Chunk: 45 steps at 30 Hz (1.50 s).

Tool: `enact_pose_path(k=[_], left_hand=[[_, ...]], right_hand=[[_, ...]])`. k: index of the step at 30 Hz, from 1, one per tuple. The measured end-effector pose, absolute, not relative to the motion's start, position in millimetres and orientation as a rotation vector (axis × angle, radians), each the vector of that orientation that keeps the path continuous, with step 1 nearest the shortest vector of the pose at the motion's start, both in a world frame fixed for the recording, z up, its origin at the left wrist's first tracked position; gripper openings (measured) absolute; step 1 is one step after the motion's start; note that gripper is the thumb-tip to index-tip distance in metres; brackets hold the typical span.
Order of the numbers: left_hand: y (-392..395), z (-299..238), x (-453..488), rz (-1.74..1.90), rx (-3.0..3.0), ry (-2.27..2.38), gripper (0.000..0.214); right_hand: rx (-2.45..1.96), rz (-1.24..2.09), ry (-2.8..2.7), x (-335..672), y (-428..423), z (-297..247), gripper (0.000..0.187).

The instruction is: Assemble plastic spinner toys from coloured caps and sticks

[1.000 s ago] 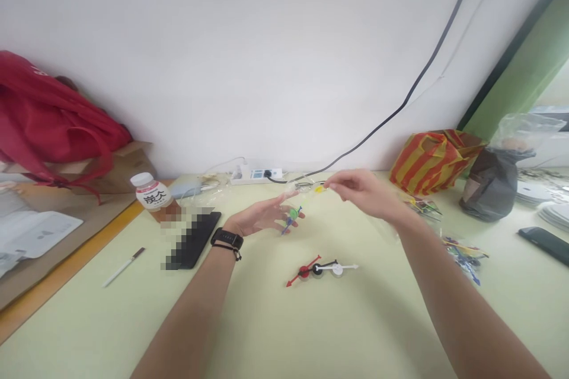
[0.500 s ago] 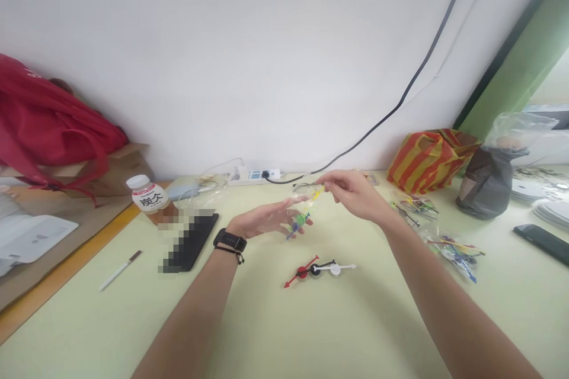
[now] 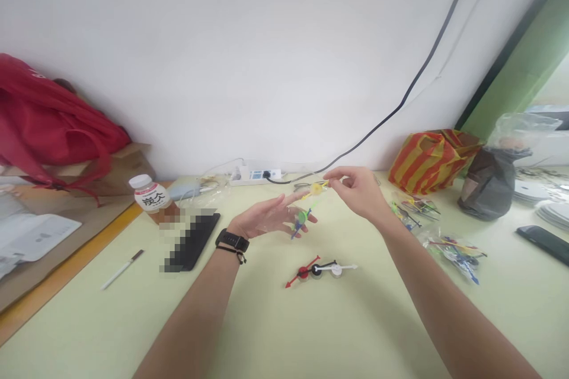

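Observation:
My right hand (image 3: 358,189) pinches a small yellow arrow-shaped plastic pointer (image 3: 316,189) by its tip, just above my left fingers. My left hand (image 3: 267,218), palm up with fingers stretched out, carries a green pointer (image 3: 303,215) and a blue one (image 3: 295,230) at its fingertips. A black band sits on my left wrist. On the pale green table (image 3: 275,331) in front of both hands lie a red pointer (image 3: 303,272), a black pointer (image 3: 320,267) and a white pointer (image 3: 340,268), side by side.
A black phone (image 3: 194,240), a white-capped bottle (image 3: 151,196) and a pen (image 3: 122,268) lie at the left. A power strip (image 3: 255,176) sits by the wall. Clear bags of coloured pointers (image 3: 453,249), a striped bag (image 3: 433,160), a grey bag (image 3: 489,183) and another phone (image 3: 542,241) are at the right.
My right hand drew the yellow pointer free of the clear wrapping and brought it slightly down towards my left fingertips. My left hand stayed palm up, shifting a little to the right.

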<state>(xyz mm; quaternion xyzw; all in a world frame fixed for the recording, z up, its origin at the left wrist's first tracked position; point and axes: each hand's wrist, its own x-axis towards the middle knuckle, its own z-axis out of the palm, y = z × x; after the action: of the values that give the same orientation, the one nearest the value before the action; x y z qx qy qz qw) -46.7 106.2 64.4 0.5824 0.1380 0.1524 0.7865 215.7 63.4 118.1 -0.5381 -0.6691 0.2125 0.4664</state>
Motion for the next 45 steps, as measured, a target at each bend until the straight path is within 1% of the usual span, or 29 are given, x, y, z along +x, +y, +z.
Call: enact_pose_path(k=[3, 8, 13, 16, 18, 20, 23, 25, 28, 31, 35, 39, 41, 43, 45], left_hand=[[107, 65, -47, 0.331, 1.256, 0.292, 0.072], [105, 66, -45, 0.306, 1.302, 0.323, 0.071], [101, 68, -40, 0.295, 1.344, 0.374, 0.066], [100, 70, -38, 0.303, 1.354, 0.362, 0.067], [100, 72, -37, 0.305, 1.353, 0.35, 0.068], [99, 74, -37, 0.295, 1.34, 0.341, 0.071], [99, 76, -38, 0.298, 1.323, 0.338, 0.074], [100, 76, -40, 0.322, 1.313, 0.34, 0.076], [100, 74, -41, 0.36, 1.283, 0.341, 0.079], [101, 71, -41, 0.37, 1.239, 0.378, 0.076], [103, 67, -37, 0.394, 1.188, 0.486, 0.075], [104, 62, -29, 0.46, 1.302, 0.569, 0.069], [106, 57, -27, 0.502, 1.35, 0.629, 0.074], [109, 50, -26, 0.649, 1.305, 0.649, 0.073], [112, 44, -27, 0.879, 1.202, 0.601, 0.069]], right_hand=[[-1.315, 0.426, -1.638, 218, 61, 121, 0.023], [-1.326, 0.427, -1.685, 213, 57, 124, 0.023], [-1.283, 0.613, -1.713, 209, 59, 123, 0.022], [-1.188, 0.753, -1.763, 208, 58, 124, 0.023], [-1.136, 0.817, -1.825, 208, 56, 125, 0.029], [-1.117, 0.868, -1.876, 209, 52, 127, 0.04], [-1.102, 0.876, -1.903, 211, 47, 131, 0.052], [-1.066, 0.851, -1.956, 213, 46, 132, 0.049], [-1.05, 0.824, -2.064, 217, 50, 130, 0.034], [-1.057, 0.777, -2.045, 217, 57, 123, 0.026], [-1.041, 0.688, -1.92, 213, 67, 112, 0.024], [-1.04, 0.604, -1.811, 209, 72, 105, 0.024], [-1.049, 0.547, -1.745, 209, 71, 107, 0.025], [-1.084, 0.487, -1.692, 212, 68, 111, 0.026], [-1.103, 0.49, -1.731, 215, 64, 117, 0.027]])
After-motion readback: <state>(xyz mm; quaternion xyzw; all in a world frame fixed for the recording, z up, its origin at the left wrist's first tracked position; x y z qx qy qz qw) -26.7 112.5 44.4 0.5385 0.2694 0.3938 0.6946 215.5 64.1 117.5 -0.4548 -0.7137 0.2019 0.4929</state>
